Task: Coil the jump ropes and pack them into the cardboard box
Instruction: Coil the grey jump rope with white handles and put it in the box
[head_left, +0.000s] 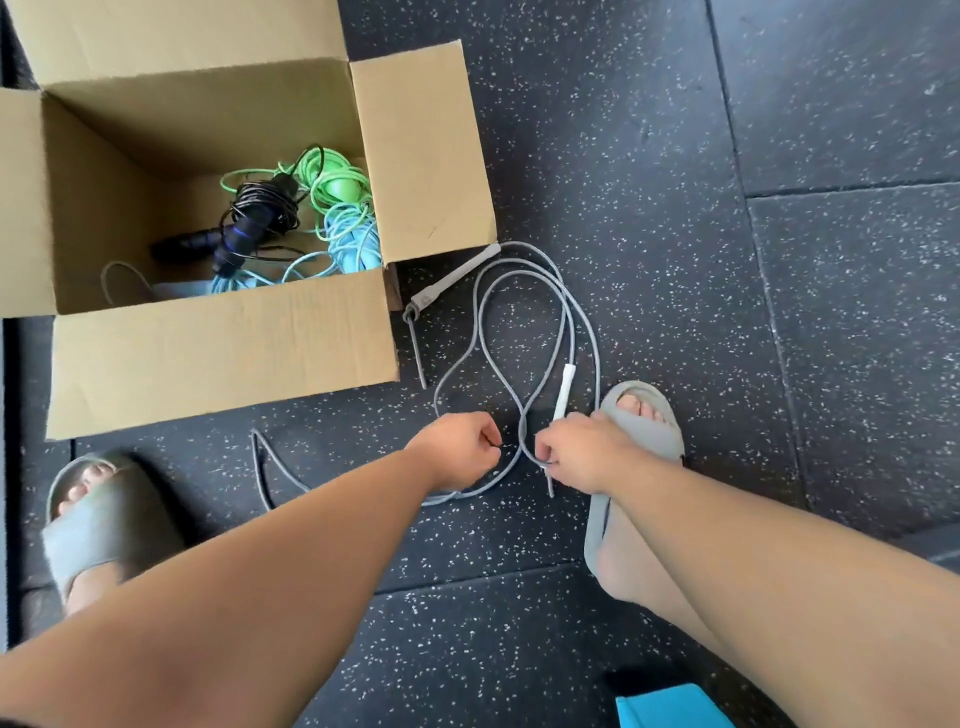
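Three bundled ropes are seen inside the open cardboard box (223, 358) at the upper left of the frame: a black rope (244, 218), a green rope (322, 176) and a light blue rope (348, 239), heaped toward its right wall. Below the box, at the lower left, a foot in a grey slipper (104, 519) is planted on the floor (675, 156).

One grey jump rope (523, 415) is left outside, spread on the floor in the centre of the frame, just right of the box. Its grey handle (452, 280) lies just beside the box's lower right corner. The cord is laid in long loose loops whose long axis runs from that corner down toward the hands, and a slack tail trails off to the lower left.

The left hand (457, 452) is held at the near end of the loops with its fingers (488, 436) curled into a fist, apparently pinching the cord, though the contact is partly hidden. Just to its right, the right hand (587, 452) is closed around the cord and the lower end of the pale handle (563, 389), which points up the frame. The loops thus lie ahead of both hands, and the left hand is judged nearer to the box.

A second slipper (649, 421) is seen beside the right hand. The floor is made of dark speckled rubber tiles, and a blue object (670, 706) is cut off at the bottom edge.
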